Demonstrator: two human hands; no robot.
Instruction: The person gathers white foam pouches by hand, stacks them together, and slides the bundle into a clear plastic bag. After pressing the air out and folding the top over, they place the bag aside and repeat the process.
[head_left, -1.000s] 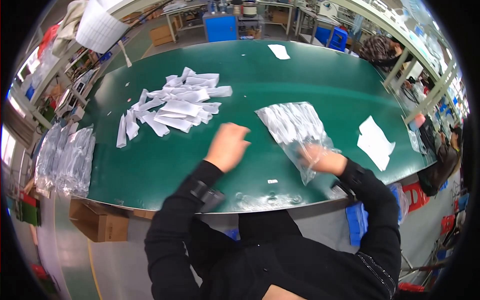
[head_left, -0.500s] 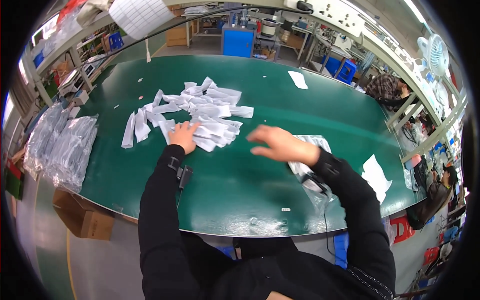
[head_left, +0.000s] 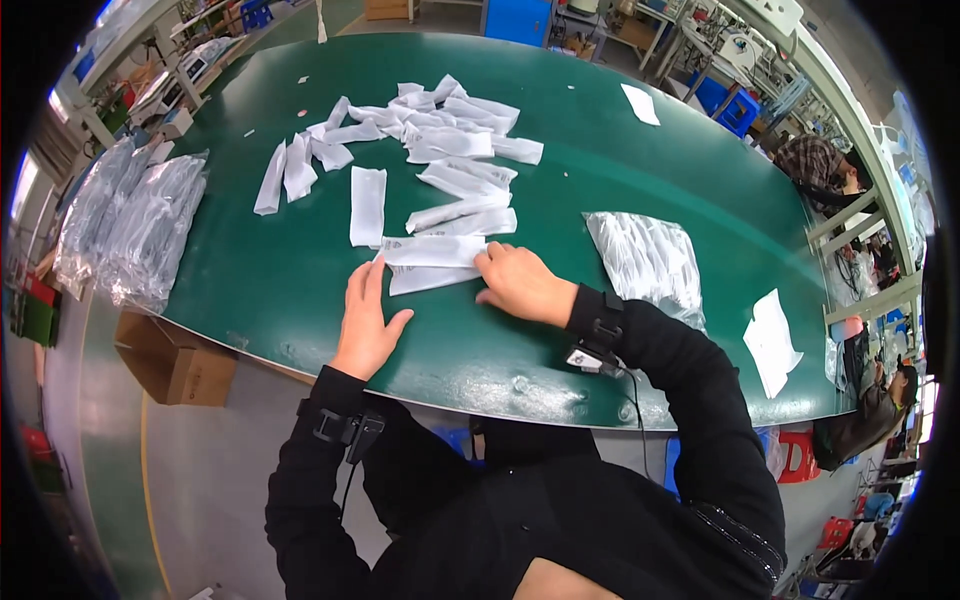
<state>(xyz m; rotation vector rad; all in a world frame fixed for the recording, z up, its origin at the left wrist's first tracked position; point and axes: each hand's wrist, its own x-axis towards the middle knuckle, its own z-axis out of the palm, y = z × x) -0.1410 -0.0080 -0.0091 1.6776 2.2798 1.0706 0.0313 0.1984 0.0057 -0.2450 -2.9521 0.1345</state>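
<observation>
Two flat white sleeves, faintly printed, lie partly overlapped on the green table. The upper sleeve (head_left: 435, 251) covers part of the lower sleeve (head_left: 430, 281). My left hand (head_left: 368, 325) touches the upper one's left end with its fingertips, fingers stretched and thumb spread. Bent fingers of my right hand (head_left: 527, 286) rest on its right end, the thumb apart below. A single sleeve (head_left: 368, 205) lies lengthwise beyond my left hand. Just past the pair are several more sleeves (head_left: 465, 216), and a loose pile of sleeves (head_left: 430, 125) spreads farther back.
A clear bag of white sleeves (head_left: 648, 262) lies right of my right hand. Stacked clear bags (head_left: 150, 235) sit at the table's left edge, above an open cardboard box (head_left: 185, 360) on the floor. White paper (head_left: 770, 345) lies at right. A person (head_left: 820, 170) sits beyond the right edge.
My right hand has come left and down to the sleeves. My left hand has moved nearer me. Two overlapped sleeves now lie between my hands, separated from the pile. The view has tilted down.
</observation>
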